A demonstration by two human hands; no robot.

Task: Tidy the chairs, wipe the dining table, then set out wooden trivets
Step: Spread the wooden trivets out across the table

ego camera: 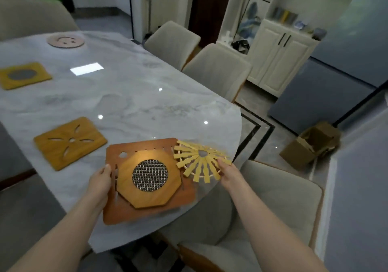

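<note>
My left hand point(100, 184) grips a stack of two trivets over the near table corner: a large reddish-brown square trivet point(126, 210) with an octagonal trivet point(147, 196) with a metal mesh centre on top. My right hand point(227, 172) pinches the edge of a round yellow slatted trivet point(199, 159) beside the stack. Three more trivets lie on the marble table point(136, 95): a flower-cut rectangle point(70, 142), a square with a dark round centre point(24, 75), and a round smiley one point(66, 40) at the far end.
Beige upholstered chairs stand along the table's right side point(218, 70) point(172, 40) and one at the near corner point(281, 196). Another chair back point(31, 17) is at the far left. An open cardboard box point(310, 143) sits on the floor at right, near white cabinets point(279, 55).
</note>
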